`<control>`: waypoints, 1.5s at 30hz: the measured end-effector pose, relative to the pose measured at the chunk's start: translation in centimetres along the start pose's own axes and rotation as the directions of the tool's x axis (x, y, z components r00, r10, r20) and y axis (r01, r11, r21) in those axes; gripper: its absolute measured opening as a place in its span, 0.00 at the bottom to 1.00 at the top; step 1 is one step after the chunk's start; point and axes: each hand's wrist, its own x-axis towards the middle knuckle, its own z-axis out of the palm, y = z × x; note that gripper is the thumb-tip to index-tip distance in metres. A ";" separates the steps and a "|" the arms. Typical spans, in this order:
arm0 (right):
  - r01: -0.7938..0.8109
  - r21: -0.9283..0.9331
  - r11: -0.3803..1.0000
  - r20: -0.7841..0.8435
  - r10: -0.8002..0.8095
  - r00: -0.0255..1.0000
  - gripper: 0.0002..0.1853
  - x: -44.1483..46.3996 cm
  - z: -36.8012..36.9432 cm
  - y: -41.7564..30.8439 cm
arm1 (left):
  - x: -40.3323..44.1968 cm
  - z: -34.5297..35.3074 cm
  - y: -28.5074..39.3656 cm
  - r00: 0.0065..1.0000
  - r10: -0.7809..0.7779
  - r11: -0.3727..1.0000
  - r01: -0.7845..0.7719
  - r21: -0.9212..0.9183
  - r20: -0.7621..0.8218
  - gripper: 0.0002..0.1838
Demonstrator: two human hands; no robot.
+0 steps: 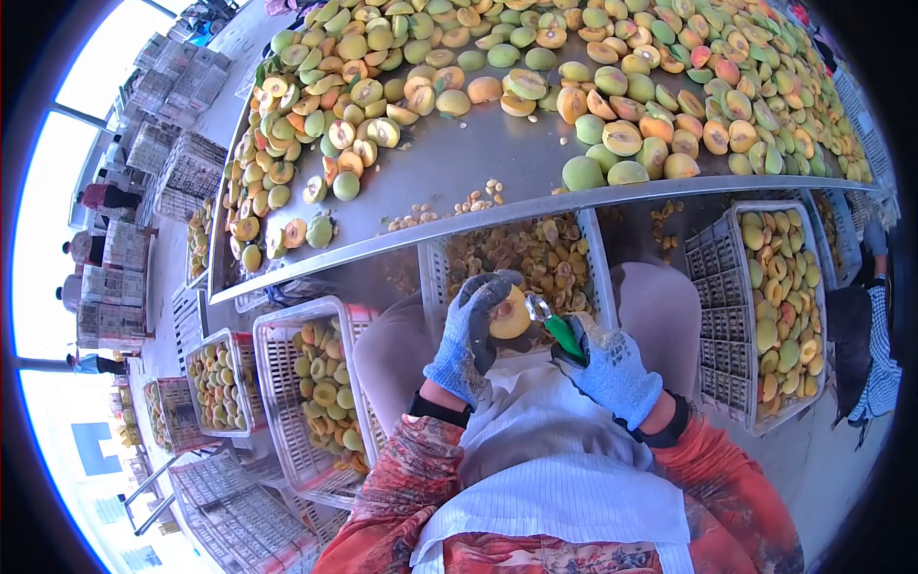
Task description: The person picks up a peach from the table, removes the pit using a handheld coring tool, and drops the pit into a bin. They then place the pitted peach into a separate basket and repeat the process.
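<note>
Both my hands wear blue knit gloves with dark, soiled palms. My left hand (474, 330) holds a peach half (510, 317), its yellow cut face turned toward the right. In my right hand (612, 368) is a green-handled pitting tool (560, 333), its curved metal tip close beside the peach half. Whether the tip touches the flesh I cannot tell. Below and beyond the hands, between my knees, a white crate (435, 273) contains many brown pits and scraps.
Ahead stands a metal table (478, 153) heaped with halved peaches; loose pits (478, 199) lie by its raised front edge. Crates of peach halves flank me: a white crate (273, 359) at left, a grey crate (717, 287) at right. Stacked crates (191, 172) and people (91, 251) appear farther left.
</note>
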 end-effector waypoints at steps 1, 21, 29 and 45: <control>0.068 -0.079 0.995 -0.053 -0.072 0.996 0.19 -0.3 0.3 -0.1 | 0.1 0.0 -0.1 0.982 0.176 0.948 -0.187 0.256 0.068 0.18; 0.209 0.120 0.970 0.031 -0.214 0.976 0.22 0.2 1.1 -2.4 | -0.5 1.1 -0.8 0.808 0.588 0.728 -0.547 0.414 0.034 0.14; 0.209 -0.182 0.961 -0.053 -0.222 0.974 0.22 1.1 0.4 -2.9 | 0.6 1.8 0.8 0.856 0.511 0.845 -0.484 0.228 -0.081 0.13; -0.345 0.452 0.823 0.596 0.010 0.803 0.15 2.9 -0.9 -3.2 | 0.8 1.2 2.6 0.951 0.301 0.649 -0.149 0.746 -0.073 0.11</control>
